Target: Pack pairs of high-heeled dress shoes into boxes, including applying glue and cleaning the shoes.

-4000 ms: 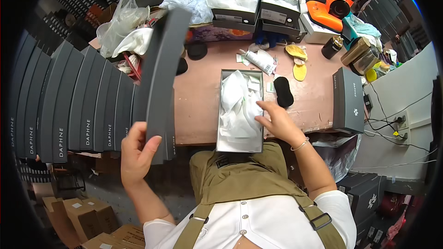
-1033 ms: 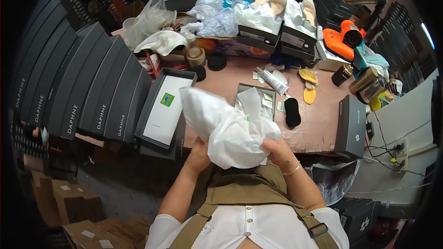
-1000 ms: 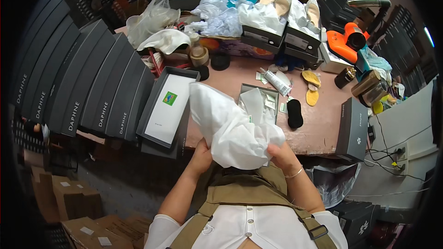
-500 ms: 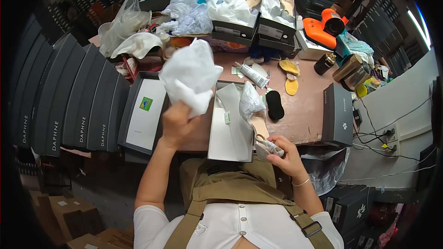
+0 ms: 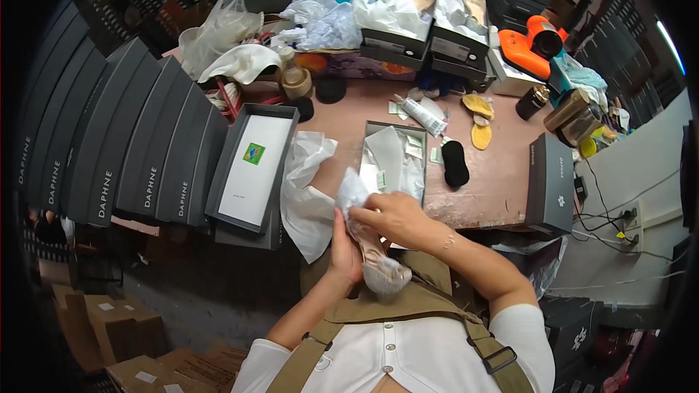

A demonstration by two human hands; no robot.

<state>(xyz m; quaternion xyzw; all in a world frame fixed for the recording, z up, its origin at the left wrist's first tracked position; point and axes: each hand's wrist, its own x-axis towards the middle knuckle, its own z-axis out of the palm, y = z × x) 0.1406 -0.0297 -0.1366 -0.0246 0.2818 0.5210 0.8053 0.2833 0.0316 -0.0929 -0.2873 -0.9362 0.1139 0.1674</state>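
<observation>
A glittery silver shoe [image 5: 384, 274] with a pale insole is held in front of my body, tilted, heel end toward me. Crumpled white tissue paper [image 5: 352, 188] covers its toe end. My left hand [image 5: 345, 253] is closed round the shoe's side from below. From the right, my right hand [image 5: 395, 217] reaches across with curled fingers on the tissue paper at the toe. Just beyond my hands is a dark shoe box [image 5: 425, 131] lined with white paper. A loose white paper sheet [image 5: 300, 207] lies left of it, hanging over the table edge.
An open grey box lid [image 5: 275, 175] and a row of upright grey shoe boxes [image 5: 120, 138] stand left. A black pad [image 5: 456, 164], a white tube [image 5: 422, 115] and yellow insoles [image 5: 480, 135] lie right of the lined box. Boxed shoes [image 5: 397, 36] and an orange device [image 5: 528, 51] are behind.
The white sheet my left hand held up now lies on the table. The shoe has moved from over the box toward my body, and both hands are on it.
</observation>
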